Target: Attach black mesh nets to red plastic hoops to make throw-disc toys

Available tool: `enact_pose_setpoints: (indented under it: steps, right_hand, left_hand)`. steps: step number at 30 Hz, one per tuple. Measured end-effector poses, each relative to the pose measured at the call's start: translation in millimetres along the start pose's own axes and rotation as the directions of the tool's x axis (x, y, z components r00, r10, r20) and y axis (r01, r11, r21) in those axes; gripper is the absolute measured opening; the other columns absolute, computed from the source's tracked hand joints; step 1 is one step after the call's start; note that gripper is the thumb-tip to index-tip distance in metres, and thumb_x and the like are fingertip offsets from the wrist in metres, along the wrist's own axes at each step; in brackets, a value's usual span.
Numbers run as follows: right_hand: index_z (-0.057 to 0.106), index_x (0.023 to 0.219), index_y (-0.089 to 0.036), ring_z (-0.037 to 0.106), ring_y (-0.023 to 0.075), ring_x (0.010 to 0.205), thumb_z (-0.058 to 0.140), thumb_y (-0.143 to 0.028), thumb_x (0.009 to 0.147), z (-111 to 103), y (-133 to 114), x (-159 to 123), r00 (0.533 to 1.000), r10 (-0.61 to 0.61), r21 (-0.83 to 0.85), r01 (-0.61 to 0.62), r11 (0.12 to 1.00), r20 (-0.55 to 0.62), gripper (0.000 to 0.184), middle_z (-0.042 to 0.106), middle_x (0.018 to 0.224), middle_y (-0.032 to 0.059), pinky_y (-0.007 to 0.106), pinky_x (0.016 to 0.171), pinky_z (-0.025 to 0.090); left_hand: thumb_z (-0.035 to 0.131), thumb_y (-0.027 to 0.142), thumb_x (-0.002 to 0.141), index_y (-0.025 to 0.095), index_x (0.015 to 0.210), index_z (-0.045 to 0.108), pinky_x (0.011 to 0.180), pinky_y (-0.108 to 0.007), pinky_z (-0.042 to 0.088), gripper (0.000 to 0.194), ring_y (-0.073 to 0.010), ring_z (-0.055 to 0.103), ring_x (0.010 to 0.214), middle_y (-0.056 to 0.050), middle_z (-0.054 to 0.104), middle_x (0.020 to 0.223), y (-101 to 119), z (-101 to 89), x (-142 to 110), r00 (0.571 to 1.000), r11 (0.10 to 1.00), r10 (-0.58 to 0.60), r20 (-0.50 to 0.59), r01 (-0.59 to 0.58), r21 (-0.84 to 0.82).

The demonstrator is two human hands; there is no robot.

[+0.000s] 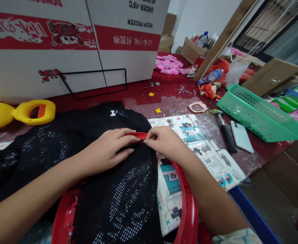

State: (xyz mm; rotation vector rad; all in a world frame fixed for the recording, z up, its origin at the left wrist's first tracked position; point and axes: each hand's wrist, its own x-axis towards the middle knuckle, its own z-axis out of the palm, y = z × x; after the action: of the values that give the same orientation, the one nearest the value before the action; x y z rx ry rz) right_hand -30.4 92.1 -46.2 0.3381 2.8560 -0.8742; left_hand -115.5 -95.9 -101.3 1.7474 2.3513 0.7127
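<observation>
A black mesh fabric (pixel 123 193) is draped over a red plastic ring-shaped frame (pixel 189 203) in front of me. My left hand (pixel 110 147) holds the fabric down at the frame's far rim, its fingers across the rim and its thumb on the near side. Just to the right, my right hand (pixel 161 140) pinches the edge of the fabric against the same rim between thumb and index finger. Part of the red rim shows between the two hands. Printed cardboard (pixel 202 152) lies beneath the frame and to its right.
A large white and red carton (pixel 72 61) stands behind, with a black wire frame (pixel 95 96) before it. Yellow plastic parts (pixel 34 112) lie left. On the right are a black-handled hammer (pixel 227 135), a phone (pixel 242 136) and a green basket (pixel 261 115). Pink pieces (pixel 169 64) are piled behind.
</observation>
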Motion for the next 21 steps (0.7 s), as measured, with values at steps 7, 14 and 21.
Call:
enact_pose_setpoints:
  steps: [7, 14, 21]
  right_hand:
    - [0.065, 0.069, -0.016, 0.053, 0.0107, 0.058, 0.054, -0.016, 0.072, 3.4, -0.2, 2.7, 0.999, 0.032, -0.051, -0.034, 0.998, -0.039, 0.012, 0.064, 0.066, 0.0018, 0.023, 0.055, 0.034]
    - [0.065, 0.068, -0.016, 0.052, 0.0113, 0.058, 0.053, -0.015, 0.071, 1.9, -2.0, 2.6, 0.998, 0.044, -0.085, -0.047, 0.995, -0.036, 0.012, 0.064, 0.067, 0.0026, 0.023, 0.055, 0.034]
    - [0.065, 0.072, -0.016, 0.052, 0.0112, 0.059, 0.052, -0.013, 0.070, 5.8, 0.6, 4.0, 0.999, -0.026, -0.058, 0.023, 0.998, -0.044, 0.013, 0.062, 0.065, 0.0010, 0.023, 0.057, 0.034]
  left_hand:
    - [0.043, 0.033, 0.092, 0.028, 0.125, 0.052, 0.100, -0.045, 0.039, 0.034, -0.0247, 0.046, 0.119, -0.007, 0.047, 0.133, -0.6, -0.2, -0.1, 1.000, 1.000, 0.017, -0.014, -0.017, -0.003]
    - [0.045, 0.029, 0.091, 0.030, 0.127, 0.053, 0.099, -0.048, 0.040, 0.037, -0.0266, 0.047, 0.118, -0.008, 0.047, 0.133, -3.5, 2.6, -0.6, 0.998, 0.999, 0.034, -0.045, -0.034, -0.005]
    - [0.043, 0.028, 0.092, 0.028, 0.123, 0.058, 0.097, -0.050, 0.042, 0.035, -0.0283, 0.048, 0.117, -0.011, 0.047, 0.134, -4.3, 2.2, 0.7, 0.999, 0.999, 0.034, -0.021, -0.034, 0.026]
